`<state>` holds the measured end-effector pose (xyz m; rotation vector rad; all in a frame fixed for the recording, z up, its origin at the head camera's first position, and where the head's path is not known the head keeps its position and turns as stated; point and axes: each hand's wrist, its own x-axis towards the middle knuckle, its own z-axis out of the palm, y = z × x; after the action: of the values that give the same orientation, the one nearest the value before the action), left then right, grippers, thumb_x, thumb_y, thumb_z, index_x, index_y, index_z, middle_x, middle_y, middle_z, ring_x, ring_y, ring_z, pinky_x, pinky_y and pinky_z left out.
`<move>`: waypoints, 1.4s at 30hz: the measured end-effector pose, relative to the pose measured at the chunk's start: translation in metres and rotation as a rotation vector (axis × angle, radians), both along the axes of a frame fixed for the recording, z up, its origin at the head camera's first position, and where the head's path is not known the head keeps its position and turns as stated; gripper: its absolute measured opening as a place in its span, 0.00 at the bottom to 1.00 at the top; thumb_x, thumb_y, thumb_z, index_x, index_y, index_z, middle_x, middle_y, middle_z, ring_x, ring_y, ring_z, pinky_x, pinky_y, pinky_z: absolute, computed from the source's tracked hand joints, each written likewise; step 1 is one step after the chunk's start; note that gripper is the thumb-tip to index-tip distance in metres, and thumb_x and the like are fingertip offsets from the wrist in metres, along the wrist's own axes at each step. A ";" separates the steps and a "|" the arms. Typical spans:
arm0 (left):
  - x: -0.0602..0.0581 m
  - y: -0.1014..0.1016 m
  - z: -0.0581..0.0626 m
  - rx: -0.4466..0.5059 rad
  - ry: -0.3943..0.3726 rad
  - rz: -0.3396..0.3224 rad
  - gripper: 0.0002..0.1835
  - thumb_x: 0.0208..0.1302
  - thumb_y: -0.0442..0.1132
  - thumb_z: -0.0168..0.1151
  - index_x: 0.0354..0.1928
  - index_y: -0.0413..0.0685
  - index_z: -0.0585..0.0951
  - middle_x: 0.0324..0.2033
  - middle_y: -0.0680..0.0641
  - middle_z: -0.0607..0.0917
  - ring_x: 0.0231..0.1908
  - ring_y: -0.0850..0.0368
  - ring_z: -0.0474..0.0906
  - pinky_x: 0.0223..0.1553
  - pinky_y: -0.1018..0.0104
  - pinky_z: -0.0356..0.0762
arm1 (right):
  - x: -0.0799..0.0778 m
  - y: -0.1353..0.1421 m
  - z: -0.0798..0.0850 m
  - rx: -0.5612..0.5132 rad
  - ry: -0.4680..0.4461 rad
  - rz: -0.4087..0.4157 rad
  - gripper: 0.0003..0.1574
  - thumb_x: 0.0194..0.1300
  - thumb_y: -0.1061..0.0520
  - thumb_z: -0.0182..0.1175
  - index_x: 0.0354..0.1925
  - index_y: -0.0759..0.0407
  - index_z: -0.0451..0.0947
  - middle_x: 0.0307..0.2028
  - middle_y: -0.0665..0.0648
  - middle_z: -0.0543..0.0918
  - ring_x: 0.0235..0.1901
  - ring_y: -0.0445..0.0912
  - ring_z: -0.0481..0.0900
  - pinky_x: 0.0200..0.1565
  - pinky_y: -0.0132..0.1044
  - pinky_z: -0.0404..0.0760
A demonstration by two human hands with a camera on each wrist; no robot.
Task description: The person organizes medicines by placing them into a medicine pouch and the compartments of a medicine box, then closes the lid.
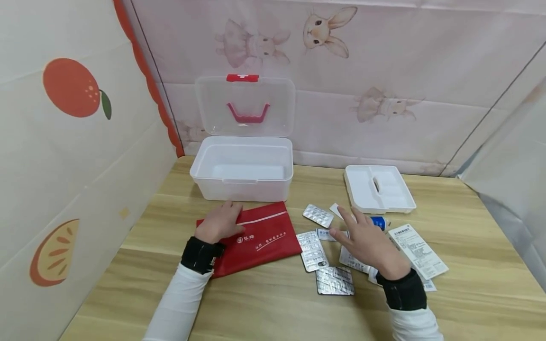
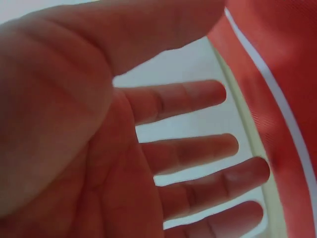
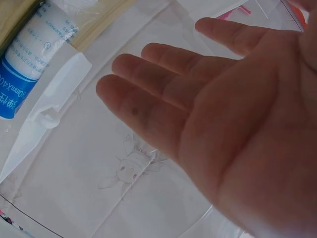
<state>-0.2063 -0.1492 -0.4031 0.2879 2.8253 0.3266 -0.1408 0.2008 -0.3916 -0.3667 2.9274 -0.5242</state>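
My left hand [image 1: 219,222] is at the left part of a red pouch [image 1: 266,239] with white print, its fingers extended. In the left wrist view those fingers [image 2: 198,148] are straight and hold nothing beside the pouch's white line. My right hand [image 1: 371,244] is over a group of medical items, fingers spread and straight, holding nothing. Around it lie a small blister pack [image 1: 318,215], a larger blister pack [image 1: 312,251] and a silver foil pack [image 1: 335,281]. Partly behind that hand is a blue-and-white wrapped roll [image 3: 29,64]. Contact beneath either hand is unclear.
An open clear box [image 1: 243,189] with a raised lid [image 1: 281,109] and a pink handle stands at the back. A white divided tray [image 1: 379,206] sits at the back right. White printed packets [image 1: 420,251] lie right of my right hand. Printed cloth walls enclose the wooden table [image 1: 256,312].
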 end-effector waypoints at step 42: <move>-0.009 -0.008 -0.017 0.085 -0.076 0.041 0.25 0.52 0.29 0.75 0.48 0.45 0.71 0.39 0.44 0.78 0.40 0.50 0.76 0.43 0.56 0.81 | 0.007 -0.003 0.003 -0.024 -0.122 -0.020 0.49 0.72 0.29 0.47 0.74 0.60 0.58 0.68 0.74 0.65 0.63 0.69 0.70 0.54 0.64 0.75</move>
<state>-0.2152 -0.1569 -0.4200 0.2297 2.7502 0.4575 -0.1342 0.1973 -0.3888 -0.2978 2.8128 -0.5646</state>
